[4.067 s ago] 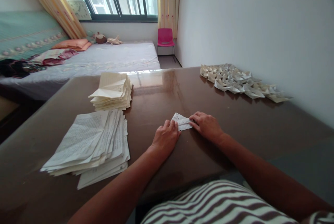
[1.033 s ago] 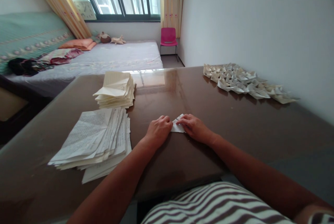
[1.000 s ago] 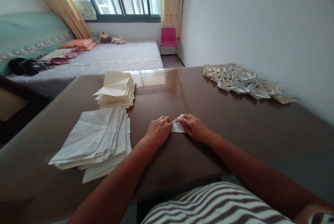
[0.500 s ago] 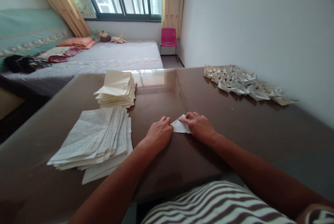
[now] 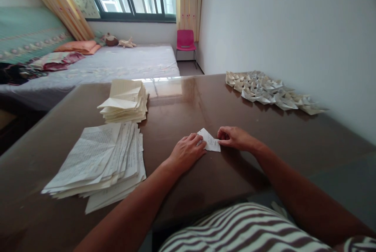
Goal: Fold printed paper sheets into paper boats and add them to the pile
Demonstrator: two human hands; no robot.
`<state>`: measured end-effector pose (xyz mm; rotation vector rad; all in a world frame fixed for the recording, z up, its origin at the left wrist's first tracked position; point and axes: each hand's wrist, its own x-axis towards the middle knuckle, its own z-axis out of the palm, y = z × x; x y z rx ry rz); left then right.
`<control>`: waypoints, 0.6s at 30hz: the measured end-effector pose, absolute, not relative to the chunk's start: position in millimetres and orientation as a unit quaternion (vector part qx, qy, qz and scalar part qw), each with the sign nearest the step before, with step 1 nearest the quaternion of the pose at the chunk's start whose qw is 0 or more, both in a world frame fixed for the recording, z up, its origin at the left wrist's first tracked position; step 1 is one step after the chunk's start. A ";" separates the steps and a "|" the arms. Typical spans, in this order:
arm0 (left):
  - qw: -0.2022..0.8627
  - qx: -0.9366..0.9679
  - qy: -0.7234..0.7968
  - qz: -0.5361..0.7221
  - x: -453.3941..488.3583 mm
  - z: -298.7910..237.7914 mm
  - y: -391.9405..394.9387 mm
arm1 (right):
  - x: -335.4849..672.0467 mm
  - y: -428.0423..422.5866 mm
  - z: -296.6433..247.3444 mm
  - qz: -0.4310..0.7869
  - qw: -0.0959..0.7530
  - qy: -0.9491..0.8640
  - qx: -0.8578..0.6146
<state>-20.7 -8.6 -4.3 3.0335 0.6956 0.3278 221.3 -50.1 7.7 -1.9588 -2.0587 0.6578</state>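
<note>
A small folded paper [image 5: 211, 142] with handwriting on it lies on the brown table before me. My left hand [image 5: 189, 150] rests over its left side, fingers curled down and holding it against the tabletop. At the opposite edge, my right hand [image 5: 236, 138] pinches the paper's right corner between thumb and forefinger. Part of the paper is hidden under my left fingers. Left of my hands is a fanned stack of written sheets [image 5: 85, 158], each showing crease lines.
Behind the written sheets stands a stack of cream folded paper [image 5: 125, 101]. Several folded paper boats [image 5: 264, 89] sit in rows at the far right, by the wall. Beyond the glossy table [image 5: 176, 115] are a bed [image 5: 141, 58] and a pink chair [image 5: 185, 40].
My left hand has slid right, over the paper. The right hand has shifted right to its corner, and the paper's right part now lies opened out with writing showing. The view has turned slightly.
</note>
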 end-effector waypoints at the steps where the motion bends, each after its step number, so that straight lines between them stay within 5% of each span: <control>1: 0.007 0.971 0.215 0.102 -19.7 -4.8 -9.3 | 219.7 -49.7 8.7 0.223 0.103 -0.703 -0.668; 8: -0.026 0.975 0.210 0.061 -13.9 1.3 -18.0 | 209.7 -43.9 18.1 0.191 0.037 -0.719 -0.667; 18: -0.079 0.958 0.272 0.038 -9.6 0.1 -15.3 | 212.1 -12.6 39.5 0.147 0.094 -0.734 -0.656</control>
